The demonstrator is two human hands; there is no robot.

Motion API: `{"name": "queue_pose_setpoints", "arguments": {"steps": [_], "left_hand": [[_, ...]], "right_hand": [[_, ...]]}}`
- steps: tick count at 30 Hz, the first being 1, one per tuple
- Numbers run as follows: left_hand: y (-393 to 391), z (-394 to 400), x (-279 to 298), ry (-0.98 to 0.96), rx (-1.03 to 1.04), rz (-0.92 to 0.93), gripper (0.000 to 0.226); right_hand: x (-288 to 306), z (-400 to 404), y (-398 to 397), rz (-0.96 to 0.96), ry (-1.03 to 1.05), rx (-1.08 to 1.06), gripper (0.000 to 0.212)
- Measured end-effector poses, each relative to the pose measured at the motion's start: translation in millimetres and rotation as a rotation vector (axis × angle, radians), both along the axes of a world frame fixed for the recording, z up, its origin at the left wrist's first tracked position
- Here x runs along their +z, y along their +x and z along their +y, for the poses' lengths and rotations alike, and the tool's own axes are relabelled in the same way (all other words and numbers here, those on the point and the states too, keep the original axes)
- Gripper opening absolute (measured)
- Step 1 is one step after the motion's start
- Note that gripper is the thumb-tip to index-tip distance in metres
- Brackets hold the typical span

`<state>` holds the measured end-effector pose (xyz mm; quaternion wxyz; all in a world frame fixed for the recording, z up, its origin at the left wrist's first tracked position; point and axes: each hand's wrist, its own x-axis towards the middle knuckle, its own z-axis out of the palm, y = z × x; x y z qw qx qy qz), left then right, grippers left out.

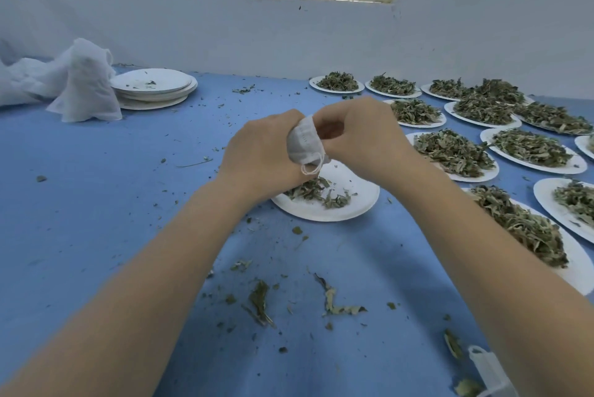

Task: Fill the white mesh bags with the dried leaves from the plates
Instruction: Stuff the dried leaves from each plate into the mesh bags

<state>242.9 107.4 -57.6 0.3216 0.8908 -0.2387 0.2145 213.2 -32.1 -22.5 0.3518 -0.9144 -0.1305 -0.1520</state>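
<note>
My left hand (260,152) grips a small white mesh bag (302,142) above a white paper plate (356,200). My right hand (360,133) meets it from the right, its fingers curled at the bag's mouth. A loop of white drawstring (311,168) hangs under the bag. On the plate below lies a thin remnant of dried leaves (316,192). What the right fingers hold inside the bag's opening is hidden.
Several plates heaped with dried leaves (453,152) fill the right side of the blue table. A stack of emptied plates (154,88) and a pile of white mesh bags (83,88) sit at the back left. Loose leaf scraps (260,300) litter the near table. A white plastic object (488,371) lies at the bottom right.
</note>
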Motion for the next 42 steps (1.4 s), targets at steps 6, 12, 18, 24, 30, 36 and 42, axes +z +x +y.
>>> {"name": "queue_pose_setpoints", "arguments": {"steps": [6, 12, 18, 24, 30, 36, 42], "left_hand": [[0.5, 4.2, 2.1, 0.1, 0.004, -0.051, 0.034], [1.2, 5.5, 3.5, 0.146, 0.024, -0.075, 0.029], [5.7, 17.2, 6.8, 0.119, 0.086, -0.092, 0.027], [13.3, 27.9, 5.4, 0.089, 0.174, -0.019, 0.037], [16.5, 28.2, -1.2, 0.066, 0.169, 0.013, 0.033], [20.0, 30.0, -12.5, -0.006, 0.172, 0.025, 0.039], [19.6, 31.2, -22.7, -0.002, 0.162, 0.095, 0.044]], "right_hand": [[9.8, -13.6, -5.9, 0.282, 0.217, 0.21, 0.031], [-4.0, 1.9, -1.0, 0.035, 0.155, 0.079, 0.011], [-25.4, 12.0, 11.2, -0.117, 0.319, -0.121, 0.015], [-47.4, -0.4, 21.0, 0.102, -0.016, -0.15, 0.033], [-56.9, 6.4, 16.2, 0.124, -0.352, 0.04, 0.031], [-43.7, -9.6, 17.2, 0.107, -0.333, -0.024, 0.041], [-49.0, -3.2, 21.5, 0.168, -0.523, -0.151, 0.04]]}}
